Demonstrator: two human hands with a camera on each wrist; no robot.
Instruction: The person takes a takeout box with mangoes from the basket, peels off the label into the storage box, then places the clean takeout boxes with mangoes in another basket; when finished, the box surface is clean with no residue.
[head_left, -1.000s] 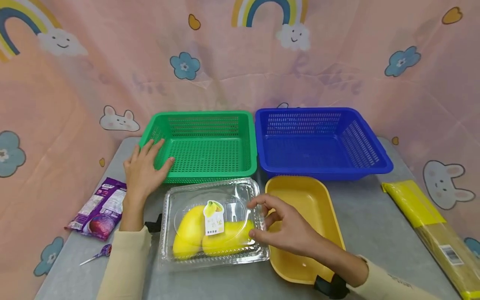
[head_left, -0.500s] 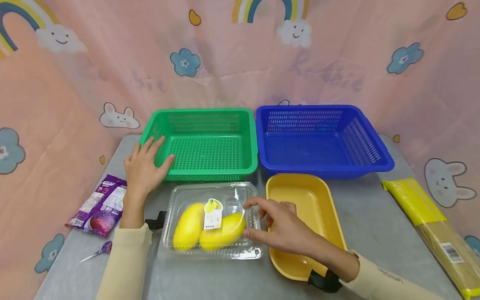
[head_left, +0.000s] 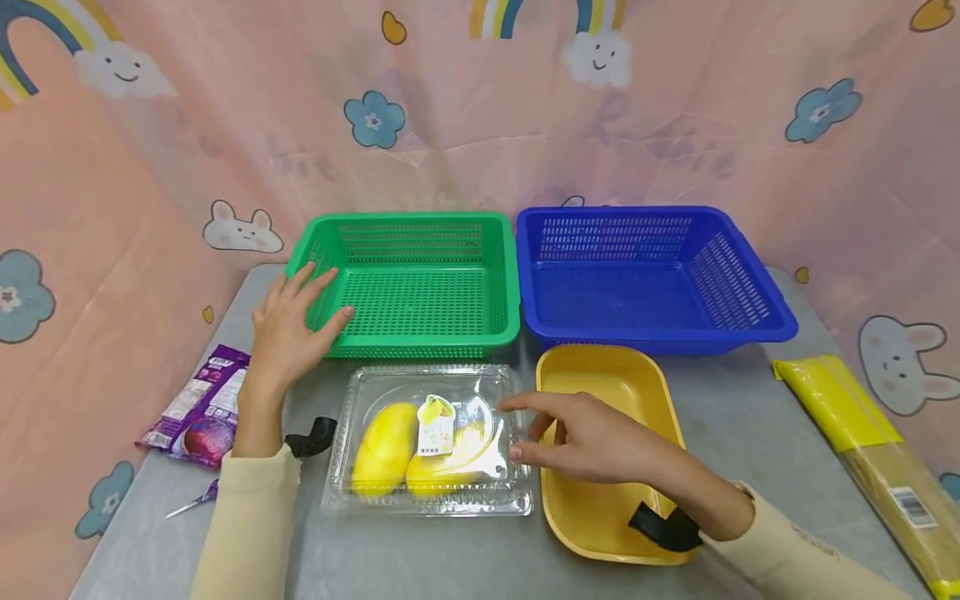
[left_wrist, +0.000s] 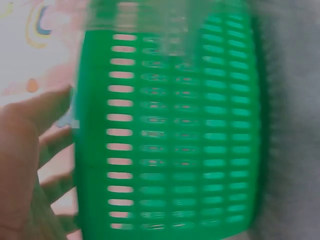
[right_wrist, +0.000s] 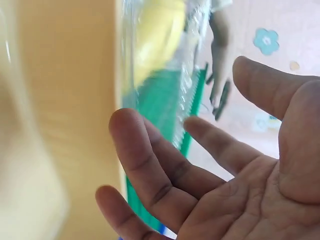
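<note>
A clear plastic clamshell box (head_left: 352,392) with yellow mangoes (head_left: 385,450) and a white label lies flat on the grey table. My right hand (head_left: 592,437) hovers at its right edge, fingers relaxed and spread, above the yellow tray (head_left: 600,533). The right wrist view shows the right hand (right_wrist: 220,190) holding nothing, with the box beyond the fingertips. My left hand (head_left: 294,333) lies at the left front corner of the green basket (head_left: 420,342), fingers extended over its rim. In the left wrist view the left hand's fingertips (left_wrist: 65,97) meet the basket's rim.
A blue basket (head_left: 660,337) stands right of the green one. A purple snack bag (head_left: 206,417) and a lollipop (head_left: 198,500) lie at the left, a long yellow-ended packet (head_left: 870,467) at the right. A patterned pink cloth (head_left: 465,167) hangs behind.
The mango box's raised right side has come down flat on the table. My right hand has let go and moved slightly right, away from it. The left hand stays at the green basket.
</note>
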